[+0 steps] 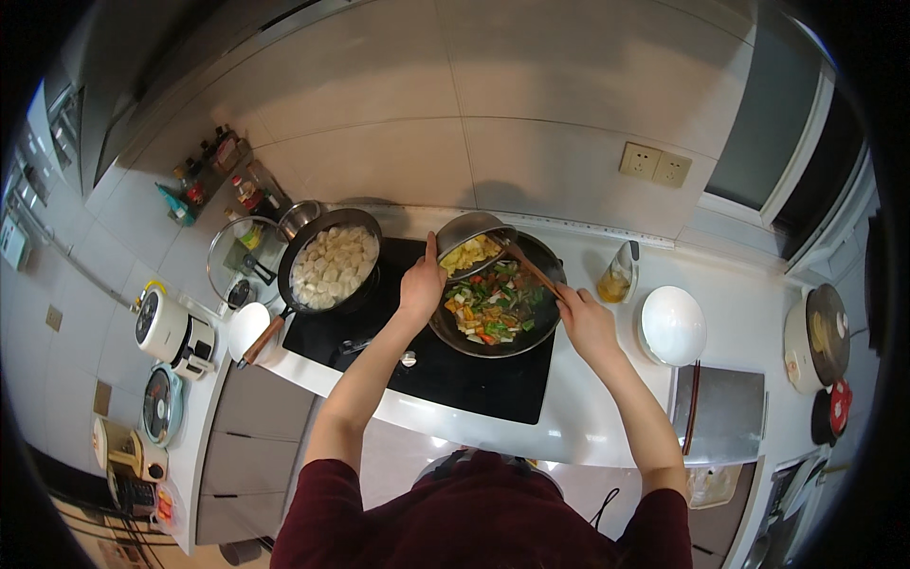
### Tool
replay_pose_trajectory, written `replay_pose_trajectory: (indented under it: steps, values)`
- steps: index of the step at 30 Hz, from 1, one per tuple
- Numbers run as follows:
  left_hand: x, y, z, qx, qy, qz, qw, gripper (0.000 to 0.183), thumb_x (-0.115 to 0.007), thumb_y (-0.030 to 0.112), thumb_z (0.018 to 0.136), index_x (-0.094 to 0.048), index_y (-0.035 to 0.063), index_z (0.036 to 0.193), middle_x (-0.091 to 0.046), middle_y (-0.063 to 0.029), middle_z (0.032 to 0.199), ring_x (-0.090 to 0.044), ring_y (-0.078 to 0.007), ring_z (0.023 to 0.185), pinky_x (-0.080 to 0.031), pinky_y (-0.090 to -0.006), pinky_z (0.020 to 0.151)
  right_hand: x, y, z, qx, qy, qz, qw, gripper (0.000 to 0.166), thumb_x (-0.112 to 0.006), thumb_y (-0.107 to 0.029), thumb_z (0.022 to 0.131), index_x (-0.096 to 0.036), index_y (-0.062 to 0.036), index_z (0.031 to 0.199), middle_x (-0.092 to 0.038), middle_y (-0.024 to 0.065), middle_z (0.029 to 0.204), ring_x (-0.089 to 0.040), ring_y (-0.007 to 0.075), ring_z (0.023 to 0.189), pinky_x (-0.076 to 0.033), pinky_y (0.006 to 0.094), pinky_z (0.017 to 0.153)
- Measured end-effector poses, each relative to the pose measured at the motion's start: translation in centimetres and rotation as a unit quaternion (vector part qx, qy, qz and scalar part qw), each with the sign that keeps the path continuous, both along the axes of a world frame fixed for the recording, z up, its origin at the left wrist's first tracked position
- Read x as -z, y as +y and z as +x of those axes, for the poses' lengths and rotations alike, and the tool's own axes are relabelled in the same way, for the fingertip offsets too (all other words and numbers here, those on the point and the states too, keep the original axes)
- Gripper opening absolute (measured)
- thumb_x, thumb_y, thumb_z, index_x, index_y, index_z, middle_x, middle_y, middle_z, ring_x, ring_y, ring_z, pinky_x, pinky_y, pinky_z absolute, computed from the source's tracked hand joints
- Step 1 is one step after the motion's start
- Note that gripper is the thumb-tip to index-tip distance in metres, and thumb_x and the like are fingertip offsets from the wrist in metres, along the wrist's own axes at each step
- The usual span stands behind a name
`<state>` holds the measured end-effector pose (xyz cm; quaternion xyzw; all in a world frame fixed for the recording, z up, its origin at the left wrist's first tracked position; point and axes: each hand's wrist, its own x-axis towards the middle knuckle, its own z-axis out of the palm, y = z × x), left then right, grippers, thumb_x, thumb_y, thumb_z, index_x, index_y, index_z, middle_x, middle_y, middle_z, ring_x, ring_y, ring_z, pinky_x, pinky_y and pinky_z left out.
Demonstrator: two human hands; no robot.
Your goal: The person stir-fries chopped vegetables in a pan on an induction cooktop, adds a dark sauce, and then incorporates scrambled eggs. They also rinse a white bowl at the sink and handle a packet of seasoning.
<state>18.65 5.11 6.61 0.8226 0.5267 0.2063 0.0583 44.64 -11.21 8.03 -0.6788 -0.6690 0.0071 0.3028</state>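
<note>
My left hand (pixel 422 283) grips the rim of a metal bowl (pixel 466 226), which is tilted over the right-hand wok (pixel 490 351). Yellow pieces that look like scrambled egg (pixel 469 254) lie in the bowl. My right hand (pixel 586 318) holds a wooden-handled spatula (pixel 534 270), its far end at the bowl's mouth. Chopped green, red and orange vegetables (pixel 494 306) lie in the wok. To the left, a black frying pan (pixel 286 279) holds many pale, white pieces of food (pixel 334 267).
Both pans stand on a black cooktop (pixel 469 391). On the right are an oil bottle (pixel 617 274), a white bowl (pixel 672 326), and chopsticks (pixel 692 409) on a grey board (pixel 732 419). A glass lid (pixel 245 256) and a white bowl (pixel 249 327) are at the left.
</note>
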Motion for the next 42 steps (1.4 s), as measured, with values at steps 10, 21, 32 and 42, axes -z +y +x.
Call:
replay_pose_trajectory:
  steps: [10,21,32,42]
  values:
    - [-0.7,3.4,-0.8,-0.013,0.069,0.098,0.993,0.075,-0.057,0.014,0.081,-0.016,0.0049,0.144,-0.058,-0.0197,0.089,-0.061,-0.0334,0.067,-0.051,-0.0407,0.055,0.5,2.2,-1.9,0.014,-0.082,0.025,0.996,0.028,-0.055,-0.022,0.086,-0.056,-0.0136,0.113,-0.057,0.011,0.082,-0.06,0.0304,0.058,-0.05,0.038,0.049]
    - [-3.1,3.6,-1.6,0.003,-0.122,0.006,0.993,0.064,-0.049,0.01,0.083,-0.023,0.0007,0.141,-0.06,-0.0218,0.07,-0.06,-0.0368,0.066,-0.048,-0.0448,0.059,0.3,1.8,-3.1,-0.02,-0.068,0.02,0.997,0.028,-0.053,-0.022,0.087,-0.054,-0.011,0.112,-0.057,0.0094,0.08,-0.06,0.0274,0.06,-0.049,0.0385,0.048]
    - [-2.9,0.5,-0.8,0.003,-0.049,0.078,0.996,0.063,-0.048,0.011,0.084,-0.023,0.002,0.141,-0.061,-0.0207,0.074,-0.06,-0.0355,0.063,-0.049,-0.0426,0.058,1.2,0.5,-2.2,-0.018,-0.055,0.044,0.997,0.028,-0.052,-0.02,0.087,-0.055,-0.009,0.112,-0.059,0.0098,0.082,-0.061,0.0283,0.064,-0.051,0.0383,0.051]
    - [0.0,0.7,-0.7,-0.085,-0.465,-0.36,0.804,0.032,-0.039,0.017,0.094,-0.044,-0.0128,0.107,-0.062,-0.0195,0.084,-0.065,-0.0227,0.066,-0.057,-0.0291,0.06,-1.0,0.0,-0.5,-0.028,0.128,0.045,0.99,0.023,-0.05,-0.021,0.09,-0.057,-0.0082,0.107,-0.063,0.0146,0.082,-0.061,0.0338,0.072,-0.049,0.0433,0.059]
